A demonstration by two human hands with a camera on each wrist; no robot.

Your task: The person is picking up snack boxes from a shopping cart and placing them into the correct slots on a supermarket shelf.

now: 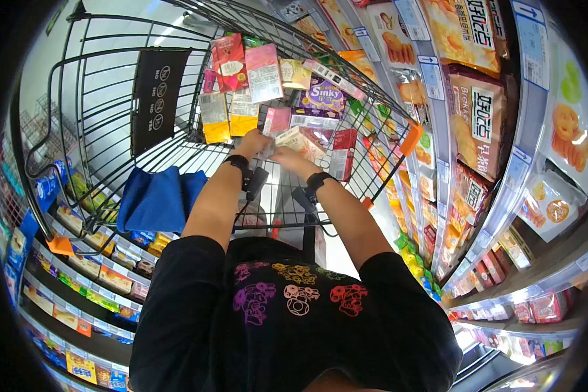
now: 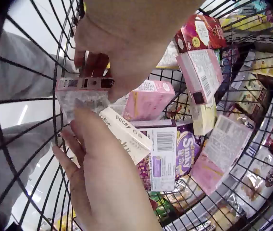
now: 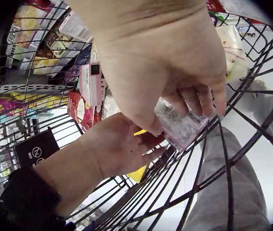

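Low in the cart, near its rear, my left hand (image 1: pixel 252 142) grips a small pink-edged box (image 2: pixel 84 102) in clear wrap. A barcode shows on its face in the right wrist view. My right hand (image 1: pixel 289 157) meets the same box from the other side; its thumb touches the face and its fingers (image 2: pixel 74 180) spread loosely below. Beside the hands lie a cream Pocky box (image 2: pixel 129 136) and a pink box (image 2: pixel 148 102). A purple Sinky box (image 1: pixel 325 97) rests farther right. Part of the left fingers is hidden behind the box.
The black wire cart (image 1: pixel 88 85) surrounds both hands. Red (image 1: pixel 228 62), pink (image 1: pixel 263 73) and yellow-white boxes (image 1: pixel 214 117) sit deeper inside. A blue cloth bag (image 1: pixel 157 199) hangs at the left rim. Shelves of packaged biscuits (image 1: pixel 473 117) stand close on the right.
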